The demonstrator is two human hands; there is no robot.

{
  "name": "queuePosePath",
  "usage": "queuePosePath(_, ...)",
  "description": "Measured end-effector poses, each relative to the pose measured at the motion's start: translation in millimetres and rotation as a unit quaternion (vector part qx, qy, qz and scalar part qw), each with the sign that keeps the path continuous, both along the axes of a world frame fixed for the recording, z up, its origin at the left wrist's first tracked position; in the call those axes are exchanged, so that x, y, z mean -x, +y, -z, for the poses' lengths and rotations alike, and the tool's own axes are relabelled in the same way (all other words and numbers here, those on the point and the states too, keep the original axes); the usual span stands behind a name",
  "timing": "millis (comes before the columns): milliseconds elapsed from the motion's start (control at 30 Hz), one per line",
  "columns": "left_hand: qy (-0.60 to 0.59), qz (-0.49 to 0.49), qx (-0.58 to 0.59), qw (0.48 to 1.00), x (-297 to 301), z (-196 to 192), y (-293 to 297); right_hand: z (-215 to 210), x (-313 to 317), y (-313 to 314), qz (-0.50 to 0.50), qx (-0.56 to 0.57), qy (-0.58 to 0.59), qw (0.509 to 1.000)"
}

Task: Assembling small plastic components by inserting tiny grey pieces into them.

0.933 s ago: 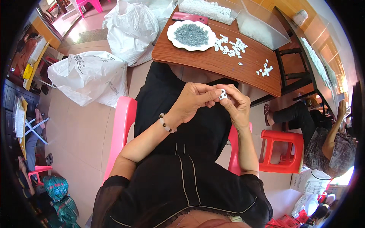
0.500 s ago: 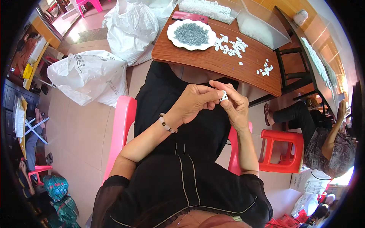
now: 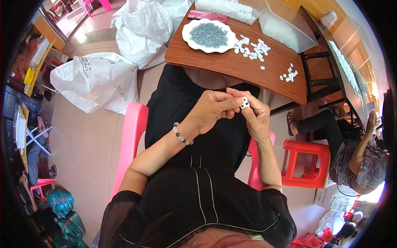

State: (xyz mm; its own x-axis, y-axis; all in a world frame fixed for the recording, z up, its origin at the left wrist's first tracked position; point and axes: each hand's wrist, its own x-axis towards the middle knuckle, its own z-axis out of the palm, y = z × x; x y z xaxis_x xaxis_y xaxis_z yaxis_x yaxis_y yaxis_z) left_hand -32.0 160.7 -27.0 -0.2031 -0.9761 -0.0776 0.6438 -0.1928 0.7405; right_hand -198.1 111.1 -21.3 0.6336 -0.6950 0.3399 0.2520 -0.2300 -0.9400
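Little has shifted: left hand [image 3: 213, 110] and right hand [image 3: 256, 118] still pinch one small white plastic piece [image 3: 245, 102] over the lap; best keep fingertips steady and aligned.

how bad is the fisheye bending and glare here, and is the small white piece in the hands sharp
Head view: the wooden table edge bows strongly and black corners vignette the frame; bright glare washes the floor at upper left; the small white piece, pinched between left hand and right hand, is fairly sharp but tiny.

White part [image 3: 245, 103], pink chair [image 3: 131, 136], brown table [image 3: 231, 62], red stool [image 3: 308, 163].
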Motion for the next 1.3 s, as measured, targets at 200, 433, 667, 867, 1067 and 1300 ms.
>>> queuePosePath(200, 0.007, -0.013, 0.004, 1.000, 0.1, 1.4, 2.0, 4.2, -4.7, 3.5, 0.011, -0.002, -0.022, 1.000)
queuePosePath(433, 0.004, -0.023, 0.000, 1.000, 2.8, 0.9, 2.1, 8.2, -8.6, 6.8, 0.042, -0.003, -0.038, 0.998)
queuePosePath(667, 0.002, -0.026, 0.001, 1.000, 5.2, 3.6, 2.5, 12.6, -6.7, 6.2, 0.057, 0.018, -0.037, 0.998)
queuePosePath(867, 0.009, -0.028, -0.003, 1.000, 6.2, 3.6, 1.2, 16.2, -8.2, 4.9, 0.073, 0.028, -0.044, 0.996)
queuePosePath(1067, 0.007, -0.038, -0.010, 0.999, 5.7, -1.7, 5.6, 14.5, -14.1, 7.5, 0.093, 0.033, -0.041, 0.994)
queuePosePath(1300, 0.020, -0.060, -0.026, 0.998, 17.9, -5.3, 11.2, 18.7, -10.2, 14.1, 0.152, -0.004, 0.002, 0.988)
